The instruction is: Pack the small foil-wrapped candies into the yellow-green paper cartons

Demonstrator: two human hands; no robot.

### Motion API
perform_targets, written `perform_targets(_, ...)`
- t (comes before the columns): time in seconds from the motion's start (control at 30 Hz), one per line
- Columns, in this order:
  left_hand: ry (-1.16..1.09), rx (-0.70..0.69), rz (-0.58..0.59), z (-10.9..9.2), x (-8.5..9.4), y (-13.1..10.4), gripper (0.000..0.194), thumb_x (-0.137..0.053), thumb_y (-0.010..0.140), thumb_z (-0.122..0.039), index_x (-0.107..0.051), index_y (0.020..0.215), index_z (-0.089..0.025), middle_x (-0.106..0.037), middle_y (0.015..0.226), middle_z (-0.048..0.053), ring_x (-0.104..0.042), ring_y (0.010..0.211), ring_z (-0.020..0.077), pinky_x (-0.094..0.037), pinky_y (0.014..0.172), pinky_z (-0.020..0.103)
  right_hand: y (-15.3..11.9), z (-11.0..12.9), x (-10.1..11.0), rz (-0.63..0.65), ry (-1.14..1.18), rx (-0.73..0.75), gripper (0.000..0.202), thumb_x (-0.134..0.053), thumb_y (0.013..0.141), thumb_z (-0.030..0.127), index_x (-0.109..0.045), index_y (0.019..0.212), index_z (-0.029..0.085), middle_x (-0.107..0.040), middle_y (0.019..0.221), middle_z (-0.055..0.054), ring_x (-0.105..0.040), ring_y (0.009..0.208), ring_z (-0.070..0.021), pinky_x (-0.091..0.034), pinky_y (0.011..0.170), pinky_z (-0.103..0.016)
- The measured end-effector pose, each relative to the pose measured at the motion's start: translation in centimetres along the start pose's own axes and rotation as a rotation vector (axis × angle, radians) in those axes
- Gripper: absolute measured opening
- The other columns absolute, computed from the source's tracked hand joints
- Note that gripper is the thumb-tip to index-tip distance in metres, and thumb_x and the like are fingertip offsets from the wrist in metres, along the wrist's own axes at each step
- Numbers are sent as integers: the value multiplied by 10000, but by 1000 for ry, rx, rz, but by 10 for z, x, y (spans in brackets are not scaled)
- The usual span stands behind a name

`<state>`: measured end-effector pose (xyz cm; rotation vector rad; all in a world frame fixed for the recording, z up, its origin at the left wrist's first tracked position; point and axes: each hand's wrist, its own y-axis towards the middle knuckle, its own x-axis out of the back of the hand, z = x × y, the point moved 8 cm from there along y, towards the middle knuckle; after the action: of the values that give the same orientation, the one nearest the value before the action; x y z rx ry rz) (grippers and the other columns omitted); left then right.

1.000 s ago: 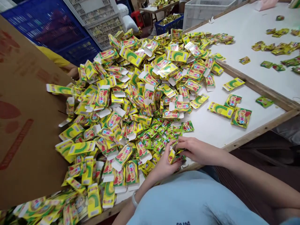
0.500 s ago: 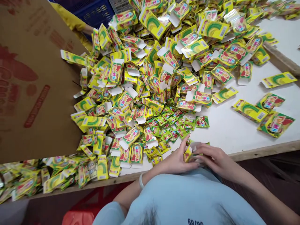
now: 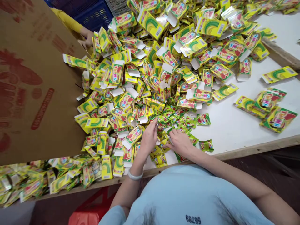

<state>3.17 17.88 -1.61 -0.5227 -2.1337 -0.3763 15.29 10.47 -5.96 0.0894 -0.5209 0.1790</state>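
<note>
My left hand (image 3: 150, 137) reaches into a heap of small green sachets (image 3: 172, 115), fingers stretched forward and a little bent, the tips touching the sachets. Just to its right, my right hand (image 3: 181, 142) lies palm down over the same heap, thumb and fingers apart around some sachets. Its palm is hidden. Close to my right wrist a single green sachet (image 3: 206, 145) rests on the white table (image 3: 225, 128). Yellow and green candy boxes (image 3: 132, 137), many with white end flaps open, are piled to the left of and beyond my hands.
A large brown carton (image 3: 42, 93) stands at the left. Several filled-looking boxes (image 3: 278, 119) lie at the right. A wooden edge (image 3: 257, 144) borders the table. Behind are a co-worker's hand (image 3: 87, 38) and blue crates (image 3: 93, 15); below is a red stool (image 3: 85, 217).
The small box between my hands has left them; another box now lies on the group at the right. Both hands moved left and forward into the sachets. The co-worker's hand came into view.
</note>
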Motion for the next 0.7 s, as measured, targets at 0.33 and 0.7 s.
perform_targets(0.33,-568,361,-256,6,1,-38,512,-522,952,-474,-559,1395,-220,-646,1062,78,-626,870,179,-560,719,285,-2,9,50,-99,298,-30,154,-678,871,347,-608,857,211,-641,1083,-78,-625,1042,-230,-529,817,-345)
perform_targets(0.7,-802,347,-122,-41,-14,-28,461,-689,836,-519,-716,1173,-206,-706,1072,86,-661,904,206,-547,819,319,-4,-1,66,-214,751,-179,383,-773,761,411,-525,1005,253,-666,905,-3,-658,728,-152,-558,634,-288)
